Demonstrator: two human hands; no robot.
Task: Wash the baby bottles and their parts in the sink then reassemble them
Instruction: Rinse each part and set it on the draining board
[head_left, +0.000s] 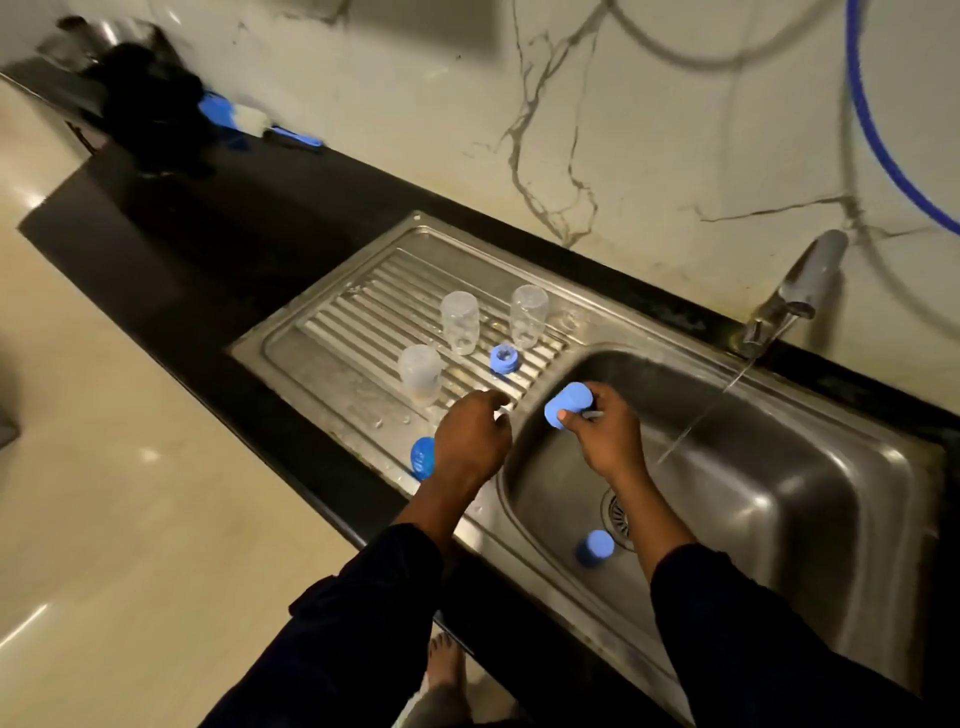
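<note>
Three clear baby bottles stand upside down on the steel drainboard (332, 312): one at the front left (420, 374), one behind it (460, 322), one to the right (529, 316). A blue collar ring (504, 359) lies by them. My right hand (605, 431) grips a blue cap (567, 404) over the sink basin's left edge. My left hand (470, 441) hovers with curled fingers over the drainboard's near corner; whether it pinches something small I cannot tell. A blue part (422, 457) lies just left of that wrist. Another blue cap (595, 546) sits in the basin (779, 493) near the drain.
Water runs from the tap (795, 296) at the back right into the basin. A bottle brush (254, 120) with a blue handle lies on the black counter far left, next to a dark blurred object (150, 109). A blue hose (883, 130) hangs on the marble wall.
</note>
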